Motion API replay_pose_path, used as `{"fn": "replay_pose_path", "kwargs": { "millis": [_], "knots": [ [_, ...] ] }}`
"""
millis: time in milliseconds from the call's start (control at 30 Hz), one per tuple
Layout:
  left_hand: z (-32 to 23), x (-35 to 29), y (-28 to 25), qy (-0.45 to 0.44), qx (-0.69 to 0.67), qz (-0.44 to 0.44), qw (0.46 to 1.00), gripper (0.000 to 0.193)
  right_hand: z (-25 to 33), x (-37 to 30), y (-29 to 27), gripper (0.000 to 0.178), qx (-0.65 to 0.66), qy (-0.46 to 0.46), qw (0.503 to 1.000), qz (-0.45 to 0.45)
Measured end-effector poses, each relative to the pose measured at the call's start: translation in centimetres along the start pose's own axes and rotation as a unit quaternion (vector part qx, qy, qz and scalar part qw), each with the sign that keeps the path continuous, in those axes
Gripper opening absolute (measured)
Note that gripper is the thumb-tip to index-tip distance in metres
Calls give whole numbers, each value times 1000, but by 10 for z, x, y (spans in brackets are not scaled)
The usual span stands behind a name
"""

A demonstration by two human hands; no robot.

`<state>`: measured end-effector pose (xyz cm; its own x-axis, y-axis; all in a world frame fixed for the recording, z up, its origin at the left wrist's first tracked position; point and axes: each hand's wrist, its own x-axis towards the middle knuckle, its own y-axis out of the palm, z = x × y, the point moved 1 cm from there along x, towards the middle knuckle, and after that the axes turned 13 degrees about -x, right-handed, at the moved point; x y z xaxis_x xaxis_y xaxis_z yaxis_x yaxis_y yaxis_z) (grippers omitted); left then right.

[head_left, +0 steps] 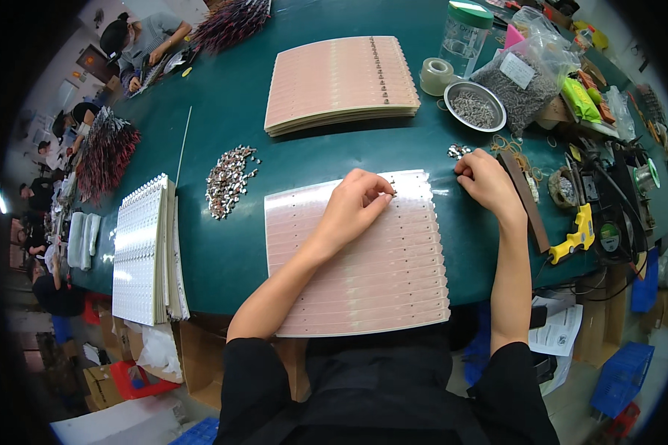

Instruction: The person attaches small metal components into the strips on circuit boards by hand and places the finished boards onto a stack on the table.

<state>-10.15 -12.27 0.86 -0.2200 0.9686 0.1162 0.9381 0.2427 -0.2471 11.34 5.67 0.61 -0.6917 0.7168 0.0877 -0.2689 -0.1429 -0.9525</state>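
Note:
A pinkish panel scored into strips, with rows of small holes, lies in front of me at the near table edge. Over its upper part, my left hand pinches thumb and fingers together near a row of holes; whatever is between the fingertips is too small to make out. Just right of the panel, my right hand is closed with curled fingers, beside a little group of shiny metal parts. What it holds, if anything, is hidden. A larger heap of small silvery and brown parts sits left of the panel.
A stack of similar panels lies farther back, and white panels stand at left. To the right are a metal bowl of screws, a bag, a tape roll, a dark bar and a yellow-handled tool.

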Motion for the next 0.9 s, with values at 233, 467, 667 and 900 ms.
{"fn": "replay_pose_path", "kwargs": {
  "millis": [233,467,667,900],
  "knots": [
    [13,0,7,24,39,-4,999,10,0,1,8,7,-51,-17,997,-49],
    [19,3,13,40,77,-24,996,10,3,-2,10,8,-91,-6,992,-84],
    [13,4,15,39,105,-23,993,8,-5,0,15,7,-97,-23,990,-99],
    [8,1,22,129,219,-30,967,5,-4,0,11,7,-108,-20,990,-88]
  ]
}}
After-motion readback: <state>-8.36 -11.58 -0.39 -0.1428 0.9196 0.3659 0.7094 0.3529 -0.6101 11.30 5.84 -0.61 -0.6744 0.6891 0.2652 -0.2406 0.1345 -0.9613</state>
